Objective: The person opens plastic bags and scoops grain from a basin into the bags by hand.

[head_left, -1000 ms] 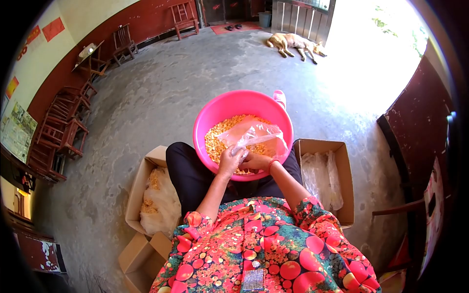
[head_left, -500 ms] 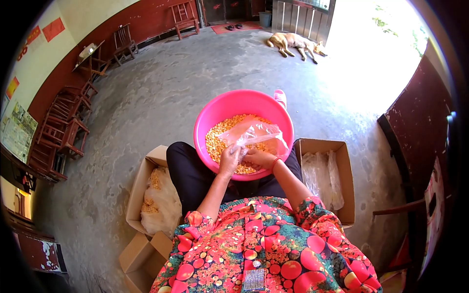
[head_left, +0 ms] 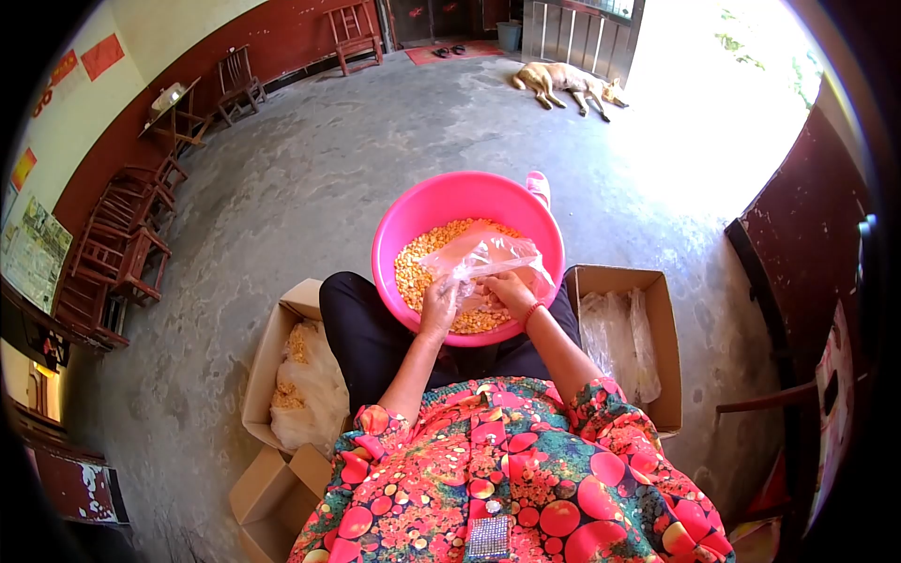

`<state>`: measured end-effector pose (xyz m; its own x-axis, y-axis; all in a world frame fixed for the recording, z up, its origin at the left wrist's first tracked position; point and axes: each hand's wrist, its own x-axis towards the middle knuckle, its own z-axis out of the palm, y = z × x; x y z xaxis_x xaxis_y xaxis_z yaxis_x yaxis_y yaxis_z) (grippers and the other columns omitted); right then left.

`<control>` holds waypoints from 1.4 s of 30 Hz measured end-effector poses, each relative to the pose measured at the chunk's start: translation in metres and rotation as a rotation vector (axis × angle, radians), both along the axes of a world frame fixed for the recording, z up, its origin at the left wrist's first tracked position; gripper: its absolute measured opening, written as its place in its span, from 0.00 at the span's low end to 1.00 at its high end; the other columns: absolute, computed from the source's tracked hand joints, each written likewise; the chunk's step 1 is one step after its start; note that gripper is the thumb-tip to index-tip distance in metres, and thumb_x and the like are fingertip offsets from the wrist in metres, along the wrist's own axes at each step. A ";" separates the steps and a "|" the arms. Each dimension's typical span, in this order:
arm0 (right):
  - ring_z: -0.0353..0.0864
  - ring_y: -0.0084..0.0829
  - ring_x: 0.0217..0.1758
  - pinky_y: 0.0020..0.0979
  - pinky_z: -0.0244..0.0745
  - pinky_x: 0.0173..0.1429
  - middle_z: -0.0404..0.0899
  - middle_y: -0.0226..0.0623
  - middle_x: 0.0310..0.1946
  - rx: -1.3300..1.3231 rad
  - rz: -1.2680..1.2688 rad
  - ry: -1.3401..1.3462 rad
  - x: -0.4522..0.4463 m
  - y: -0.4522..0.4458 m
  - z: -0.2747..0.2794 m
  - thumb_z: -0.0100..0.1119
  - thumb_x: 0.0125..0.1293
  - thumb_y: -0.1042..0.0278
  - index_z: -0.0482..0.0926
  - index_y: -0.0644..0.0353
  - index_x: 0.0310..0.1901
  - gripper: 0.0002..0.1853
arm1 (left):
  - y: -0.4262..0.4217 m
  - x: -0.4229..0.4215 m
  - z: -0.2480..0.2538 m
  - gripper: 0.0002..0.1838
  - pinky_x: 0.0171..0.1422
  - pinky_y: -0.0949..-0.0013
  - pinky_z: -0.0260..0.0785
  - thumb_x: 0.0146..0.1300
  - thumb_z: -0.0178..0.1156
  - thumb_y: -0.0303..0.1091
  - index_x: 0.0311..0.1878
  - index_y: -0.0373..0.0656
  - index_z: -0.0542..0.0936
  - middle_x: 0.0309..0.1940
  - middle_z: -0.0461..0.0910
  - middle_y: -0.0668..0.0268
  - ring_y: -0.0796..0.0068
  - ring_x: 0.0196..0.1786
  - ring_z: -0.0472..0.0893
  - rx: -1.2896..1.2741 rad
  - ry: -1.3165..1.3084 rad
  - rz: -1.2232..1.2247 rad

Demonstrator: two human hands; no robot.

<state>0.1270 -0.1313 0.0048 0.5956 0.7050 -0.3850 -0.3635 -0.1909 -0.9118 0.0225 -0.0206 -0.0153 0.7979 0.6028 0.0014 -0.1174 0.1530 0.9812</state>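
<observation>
A clear plastic bag [head_left: 497,251] spreads over the pink basin [head_left: 392,211], which rests between my legs. Yellow corn kernels [head_left: 413,270] cover the bottom of the basin. My left hand [head_left: 438,306] is closed on the near left part of the bag, fingers pinched together. At the bag's near right side, my right hand [head_left: 510,294] grips the plastic, its fingertips partly hidden by the film. A red band [head_left: 533,310] circles my right wrist.
A cardboard box [head_left: 263,394] with corn-filled plastic bags [head_left: 308,385] stands at my left. Another cardboard box [head_left: 668,366] at my right holds clear plastic bags [head_left: 615,342]. A dog [head_left: 568,83] lies by the doorway; wooden chairs [head_left: 122,225] line the left wall.
My right hand has moved slightly up and right, away from my left hand, along the bag. The left hand stays nearly in place.
</observation>
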 end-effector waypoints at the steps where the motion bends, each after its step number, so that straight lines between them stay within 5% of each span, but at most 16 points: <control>1: 0.61 0.18 0.13 0.19 0.57 0.13 0.65 0.28 0.17 0.031 -0.028 0.014 0.000 -0.001 0.000 0.47 0.57 0.69 0.72 0.64 0.32 0.08 | -0.001 0.000 0.001 0.08 0.20 0.85 0.57 0.59 0.47 0.31 0.37 0.39 0.74 0.24 0.74 0.71 0.89 0.20 0.67 0.006 0.021 -0.035; 5: 0.68 0.20 0.18 0.20 0.64 0.18 0.70 0.32 0.21 0.090 -0.102 0.116 0.002 0.001 -0.010 0.48 0.56 0.70 0.73 0.65 0.34 0.08 | 0.000 -0.001 0.001 0.08 0.20 0.85 0.57 0.59 0.48 0.31 0.37 0.40 0.74 0.25 0.74 0.71 0.89 0.20 0.68 0.028 0.035 -0.099; 7: 0.73 0.23 0.27 0.22 0.69 0.29 0.74 0.35 0.29 0.215 -0.058 0.054 0.004 0.002 -0.015 0.49 0.56 0.68 0.73 0.65 0.38 0.11 | 0.000 -0.001 0.002 0.08 0.21 0.85 0.57 0.60 0.48 0.31 0.37 0.39 0.74 0.25 0.74 0.71 0.89 0.21 0.68 0.021 0.043 -0.109; 13: 0.69 0.24 0.45 0.26 0.66 0.46 0.72 0.34 0.40 0.145 0.135 -0.257 0.002 -0.003 -0.006 0.50 0.55 0.62 0.71 0.65 0.44 0.18 | 0.002 0.001 -0.001 0.09 0.27 0.84 0.62 0.60 0.47 0.30 0.39 0.37 0.74 0.28 0.75 0.69 0.86 0.27 0.72 0.028 0.016 -0.113; 23: 0.69 0.20 0.41 0.22 0.64 0.45 0.74 0.30 0.36 0.128 0.165 -0.294 0.003 0.005 -0.024 0.50 0.55 0.64 0.73 0.63 0.43 0.15 | 0.001 -0.001 -0.001 0.10 0.40 0.79 0.66 0.60 0.46 0.28 0.42 0.35 0.72 0.32 0.74 0.67 0.82 0.34 0.73 0.070 0.017 -0.098; 26: 0.73 0.21 0.32 0.21 0.68 0.36 0.75 0.32 0.30 0.097 0.045 -0.387 0.005 0.004 -0.025 0.52 0.54 0.68 0.75 0.66 0.37 0.12 | 0.004 0.001 -0.008 0.10 0.38 0.80 0.66 0.59 0.46 0.28 0.42 0.36 0.72 0.31 0.74 0.68 0.83 0.33 0.73 0.107 -0.005 -0.088; 28: 0.70 0.17 0.20 0.18 0.65 0.25 0.75 0.30 0.23 0.115 0.140 -0.117 0.001 -0.003 0.002 0.52 0.53 0.66 0.77 0.63 0.30 0.10 | 0.002 0.002 -0.008 0.10 0.37 0.80 0.66 0.59 0.46 0.28 0.42 0.36 0.72 0.31 0.75 0.68 0.83 0.33 0.73 0.084 -0.024 -0.067; 31: 0.67 0.14 0.15 0.16 0.61 0.20 0.75 0.30 0.20 0.092 0.492 -0.181 0.000 -0.003 0.010 0.52 0.52 0.64 0.77 0.61 0.25 0.10 | 0.002 0.001 -0.005 0.10 0.35 0.79 0.67 0.59 0.46 0.28 0.42 0.35 0.72 0.30 0.75 0.67 0.82 0.32 0.74 0.004 -0.038 -0.061; 35: 0.71 0.20 0.20 0.21 0.66 0.26 0.76 0.34 0.21 -0.097 0.567 -0.263 -0.011 0.000 0.009 0.51 0.51 0.63 0.77 0.61 0.23 0.11 | -0.001 0.000 0.001 0.09 0.33 0.80 0.67 0.60 0.45 0.28 0.40 0.35 0.71 0.29 0.75 0.66 0.80 0.29 0.74 -0.065 -0.115 -0.052; 37: 0.75 0.30 0.28 0.28 0.69 0.36 0.77 0.41 0.26 0.028 0.654 -0.822 -0.008 0.006 -0.014 0.51 0.49 0.64 0.77 0.62 0.27 0.10 | -0.001 0.002 -0.002 0.09 0.30 0.80 0.66 0.60 0.44 0.28 0.40 0.35 0.71 0.28 0.75 0.66 0.81 0.27 0.74 -0.050 -0.112 -0.038; 42: 0.74 0.43 0.37 0.36 0.67 0.45 0.76 0.47 0.32 -0.350 0.726 -1.065 -0.008 0.010 -0.025 0.48 0.47 0.65 0.76 0.62 0.33 0.14 | 0.001 0.000 -0.001 0.08 0.24 0.82 0.63 0.60 0.44 0.27 0.37 0.36 0.72 0.26 0.74 0.66 0.84 0.22 0.70 -0.045 -0.079 -0.088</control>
